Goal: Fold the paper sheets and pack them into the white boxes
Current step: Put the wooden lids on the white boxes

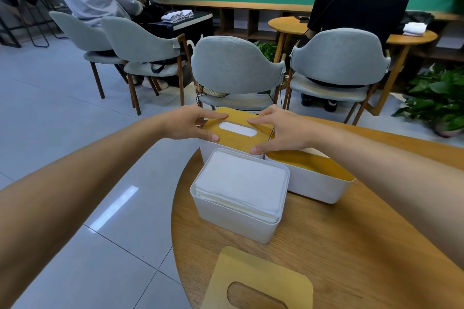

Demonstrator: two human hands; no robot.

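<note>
At the far side of the round wooden counter, a white box carries a slotted wooden lid, white showing through the slot. The left-hand grip is clamped on the lid's left end, thumb at the near edge and fingers laid over the top. The right-hand grip is clamped on the right end in the same way. Whether the lid is fully seated cannot be told.

Just in front stands an open white box, filled almost to the rim with a flat stack of folded paper sheets. Touching it on the right is a third white box, its wooden lid on.

A loose slotted lid lies flat at the counter's near edge. Beyond the counter stand grey padded chairs on a pale tiled floor.
</note>
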